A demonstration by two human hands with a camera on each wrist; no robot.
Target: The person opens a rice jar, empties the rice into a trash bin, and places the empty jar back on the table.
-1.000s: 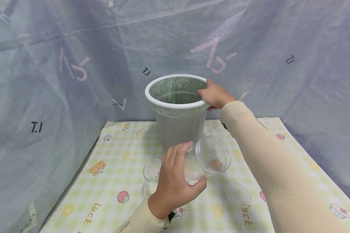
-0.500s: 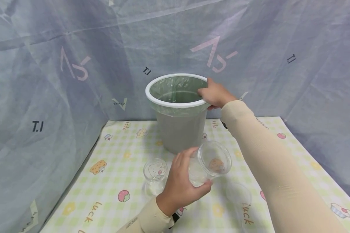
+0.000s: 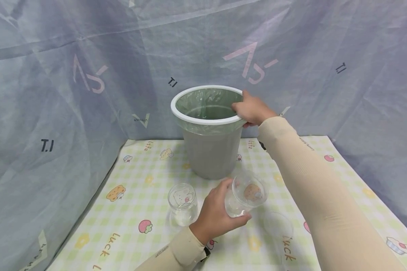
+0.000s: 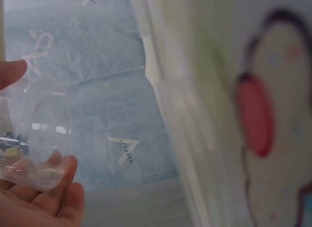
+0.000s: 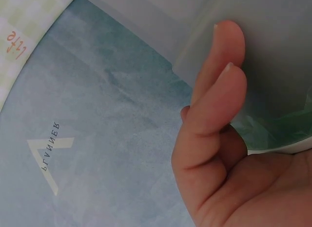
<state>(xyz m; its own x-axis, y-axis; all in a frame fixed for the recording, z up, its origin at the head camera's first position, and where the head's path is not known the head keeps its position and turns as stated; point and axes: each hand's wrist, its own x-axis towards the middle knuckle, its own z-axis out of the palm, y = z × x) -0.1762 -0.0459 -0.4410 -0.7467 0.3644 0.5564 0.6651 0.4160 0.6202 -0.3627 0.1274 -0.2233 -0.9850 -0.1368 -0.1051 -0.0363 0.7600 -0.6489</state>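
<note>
In the head view my left hand [image 3: 215, 214] holds a clear plastic jar [image 3: 235, 203] above the table, tilted with its round end toward the upper right. The left wrist view shows that jar [image 4: 41, 134] between thumb and curled fingers. A second clear jar [image 3: 183, 209] stands upright on the cloth, left of this hand. My right hand [image 3: 254, 109] grips the white rim of a grey bin [image 3: 211, 154] at its right side. Seen from the right wrist, fingers [image 5: 214, 105] lie along the bin's outer wall.
A green liner bag [image 3: 207, 101] is folded over the bin's rim. One thin clear round piece [image 3: 279, 224], faint against the cloth, lies right of the held jar. Checked cloth [image 3: 122, 218] covers the table, and grey-blue fabric walls [image 3: 88, 94] rise behind and beside it.
My left hand has shifted a little right and down with the jar, uncovering more of the standing jar. The right hand stays at the bin's rim.
</note>
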